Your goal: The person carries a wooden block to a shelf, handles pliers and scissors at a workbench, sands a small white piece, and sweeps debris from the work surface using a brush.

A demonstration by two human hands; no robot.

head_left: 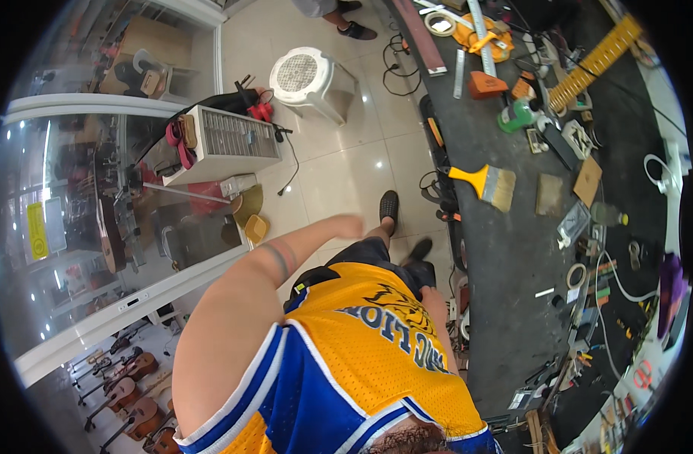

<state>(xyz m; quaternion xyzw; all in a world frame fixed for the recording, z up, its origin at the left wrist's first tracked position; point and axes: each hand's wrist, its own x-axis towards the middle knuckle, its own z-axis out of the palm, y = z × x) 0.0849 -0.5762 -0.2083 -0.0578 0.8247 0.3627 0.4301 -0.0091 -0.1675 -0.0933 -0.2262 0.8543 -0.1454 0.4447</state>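
My left hand (349, 225) hangs in front of my body over the floor, smeared by motion, so its fingers cannot be made out. Down by the leg of my dark shorts is my right hand (427, 292), partly hidden by my yellow and blue jersey; its fingers do not show clearly. Neither hand shows a thing in it. To the right, the dark workbench (486, 265) runs alongside me. Nearest on its top lies a wide paintbrush (485, 185) with a yellow handle, apart from both hands.
A white plastic stool (308, 79) and a white drawer cabinet (229, 140) stand ahead on the tiled floor. Cables (395, 68) trail beside the bench. A guitar neck (596, 64) and a green bottle (517, 116) lie among tools. Another person's shoe (356, 31) shows at top.
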